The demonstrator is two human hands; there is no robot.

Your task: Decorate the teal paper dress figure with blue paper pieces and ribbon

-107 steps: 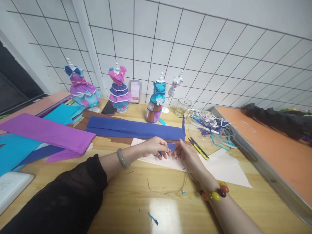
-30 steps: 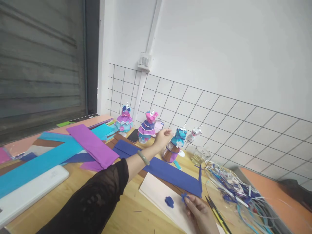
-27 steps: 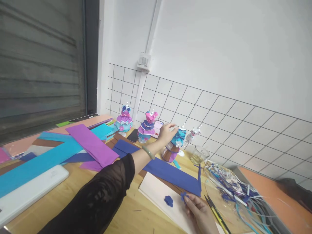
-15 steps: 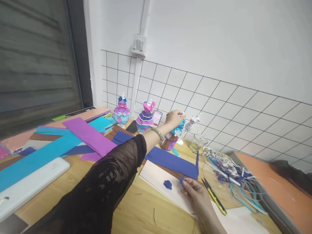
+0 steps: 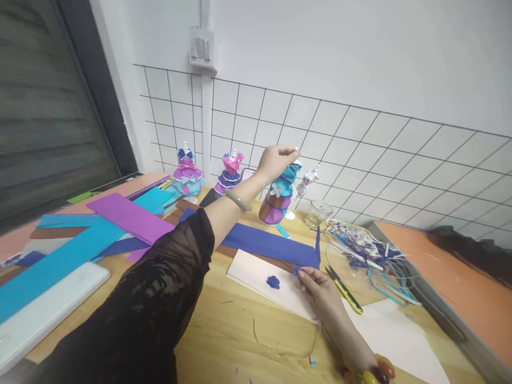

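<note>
My left hand point(image 5: 277, 160) is stretched far forward, closed on the white top of a miniature dress form point(image 5: 283, 184). That form wears a teal, brown and purple crepe-paper dress with a white flower on it and looks tilted. Whether its base touches the table I cannot tell. Low in front, my right hand point(image 5: 320, 290) pinches a small dark blue paper flower point(image 5: 297, 271) over a folded pale pink sheet point(image 5: 248, 266). A second dark blue flower point(image 5: 273, 282) lies on that sheet, left of my right fingers.
Two dressed forms, one purple-and-aqua point(image 5: 187, 173) and one pink-and-navy point(image 5: 230, 173), stand at the back. Crepe strips point(image 5: 128, 216) cover the left. A glass bowl point(image 5: 319, 213), paper scraps point(image 5: 364, 248), a yellow-black cutter point(image 5: 346, 292) and an orange-bottomed tray point(image 5: 448, 282) are right.
The view has shifted, so the scene sits higher and slightly left. My left hand keeps hold of the dress form, which now shows more fully. My right hand still pinches its flower.
</note>
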